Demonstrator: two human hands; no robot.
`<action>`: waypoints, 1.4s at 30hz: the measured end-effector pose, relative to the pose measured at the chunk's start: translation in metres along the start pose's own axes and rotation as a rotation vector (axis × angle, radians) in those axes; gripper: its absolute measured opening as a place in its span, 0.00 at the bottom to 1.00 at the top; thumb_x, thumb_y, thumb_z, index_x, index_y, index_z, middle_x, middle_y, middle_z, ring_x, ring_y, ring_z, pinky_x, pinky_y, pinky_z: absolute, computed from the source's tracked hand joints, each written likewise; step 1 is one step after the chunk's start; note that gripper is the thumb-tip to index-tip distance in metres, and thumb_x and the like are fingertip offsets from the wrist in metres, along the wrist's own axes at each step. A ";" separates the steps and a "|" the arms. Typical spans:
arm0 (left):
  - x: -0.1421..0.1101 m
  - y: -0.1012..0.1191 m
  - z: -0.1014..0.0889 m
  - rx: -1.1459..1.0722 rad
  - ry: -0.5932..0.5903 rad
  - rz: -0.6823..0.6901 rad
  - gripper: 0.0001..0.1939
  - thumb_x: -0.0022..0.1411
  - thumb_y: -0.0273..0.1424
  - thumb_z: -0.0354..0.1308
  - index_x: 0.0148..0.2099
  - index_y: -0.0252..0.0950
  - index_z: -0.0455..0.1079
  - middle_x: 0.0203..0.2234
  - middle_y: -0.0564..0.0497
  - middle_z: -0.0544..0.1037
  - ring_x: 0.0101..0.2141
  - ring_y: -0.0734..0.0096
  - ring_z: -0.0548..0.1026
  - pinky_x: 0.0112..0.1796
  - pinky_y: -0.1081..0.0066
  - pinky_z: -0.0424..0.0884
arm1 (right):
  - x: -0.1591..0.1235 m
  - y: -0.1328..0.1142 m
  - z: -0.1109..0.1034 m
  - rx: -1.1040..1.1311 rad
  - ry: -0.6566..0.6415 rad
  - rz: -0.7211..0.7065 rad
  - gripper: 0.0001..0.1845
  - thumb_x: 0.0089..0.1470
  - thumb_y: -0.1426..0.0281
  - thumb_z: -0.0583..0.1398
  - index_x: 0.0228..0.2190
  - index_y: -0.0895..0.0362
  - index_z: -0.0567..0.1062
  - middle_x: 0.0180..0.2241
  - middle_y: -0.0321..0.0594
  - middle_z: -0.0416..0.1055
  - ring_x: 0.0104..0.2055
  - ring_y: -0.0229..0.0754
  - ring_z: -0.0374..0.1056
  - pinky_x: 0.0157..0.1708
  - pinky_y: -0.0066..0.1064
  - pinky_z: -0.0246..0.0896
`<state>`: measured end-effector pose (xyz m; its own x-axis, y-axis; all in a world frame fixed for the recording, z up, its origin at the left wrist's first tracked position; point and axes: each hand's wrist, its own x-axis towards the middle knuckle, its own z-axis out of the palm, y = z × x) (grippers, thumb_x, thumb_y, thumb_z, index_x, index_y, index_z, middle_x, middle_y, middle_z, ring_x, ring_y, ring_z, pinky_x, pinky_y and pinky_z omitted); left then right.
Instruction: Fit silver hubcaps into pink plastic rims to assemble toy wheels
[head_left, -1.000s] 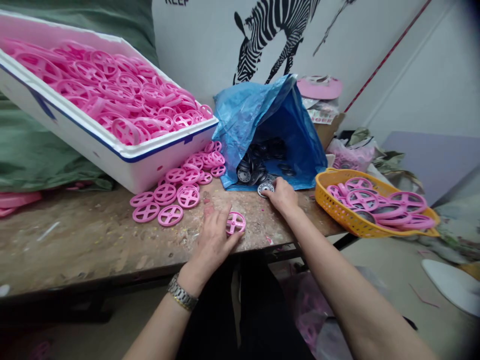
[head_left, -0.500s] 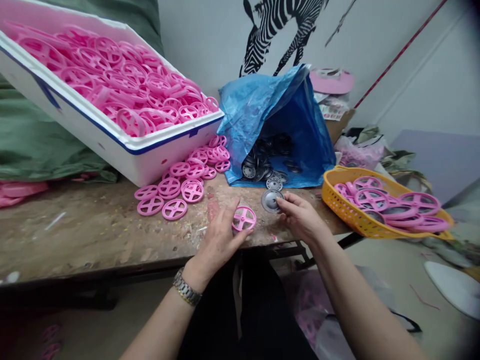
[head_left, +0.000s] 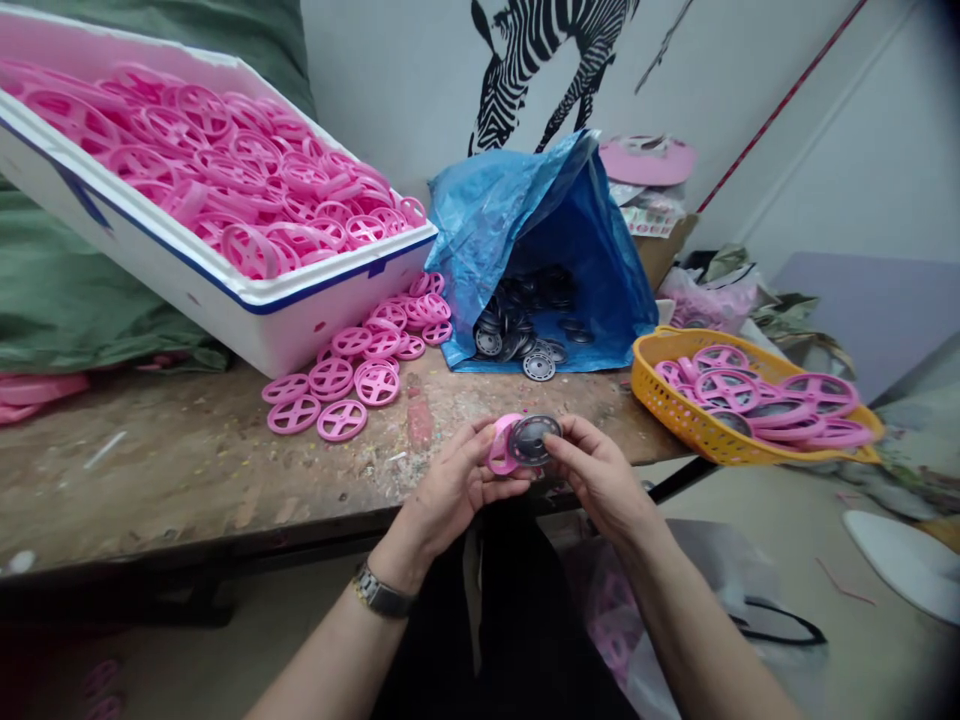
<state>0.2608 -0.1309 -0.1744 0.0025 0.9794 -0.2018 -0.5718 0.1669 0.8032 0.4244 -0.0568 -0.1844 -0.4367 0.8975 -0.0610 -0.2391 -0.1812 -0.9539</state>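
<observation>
My left hand (head_left: pixel 450 490) pinches a pink spoked wheel (head_left: pixel 500 445) at the table's near edge. My right hand (head_left: pixel 596 475) holds a round grey metal disc (head_left: pixel 532 440) against the face of that wheel. Both hands meet just in front of my body, fingers closed round the two parts. A watch sits on my left wrist. Behind the hands, a blue plastic bag (head_left: pixel 510 220) lies open on the table with several more grey discs (head_left: pixel 517 325) spilling out of it.
A white foam box (head_left: pixel 225 300) full of pink wheels sits tilted at the left, with loose pink wheels (head_left: pixel 352 370) on the worn wooden table (head_left: pixel 172 460) below it. An orange basket (head_left: pixel 675 410) at the right holds several assembled wheels. Clutter lies behind the basket.
My left hand lifted the pink wheel off the table. My right hand brought a grey disc from the bag's mouth and set it against the wheel.
</observation>
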 end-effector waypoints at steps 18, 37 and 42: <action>-0.007 -0.011 0.001 0.468 -0.006 0.163 0.19 0.69 0.45 0.52 0.53 0.37 0.70 0.43 0.48 0.76 0.40 0.66 0.78 0.38 0.69 0.78 | -0.014 0.005 0.009 -0.160 0.025 -0.074 0.16 0.43 0.59 0.71 0.31 0.54 0.77 0.29 0.34 0.76 0.32 0.41 0.71 0.37 0.32 0.66; -0.012 -0.020 0.013 0.702 0.080 0.277 0.15 0.69 0.41 0.49 0.43 0.35 0.69 0.24 0.56 0.71 0.18 0.78 0.71 0.19 0.79 0.67 | -0.025 0.010 0.016 -0.230 0.123 -0.114 0.15 0.43 0.57 0.69 0.27 0.54 0.75 0.23 0.33 0.72 0.27 0.39 0.66 0.30 0.30 0.62; -0.011 -0.016 0.010 0.678 0.009 0.170 0.19 0.64 0.34 0.56 0.56 0.37 0.65 0.33 0.52 0.75 0.25 0.74 0.76 0.25 0.75 0.76 | -0.019 0.012 0.014 -0.178 0.130 -0.064 0.20 0.41 0.53 0.70 0.28 0.54 0.74 0.24 0.33 0.72 0.27 0.38 0.66 0.31 0.30 0.61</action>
<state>0.2783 -0.1429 -0.1794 -0.0501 0.9977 -0.0450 0.0742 0.0487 0.9961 0.4180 -0.0812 -0.1906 -0.3073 0.9513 -0.0251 -0.1014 -0.0590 -0.9931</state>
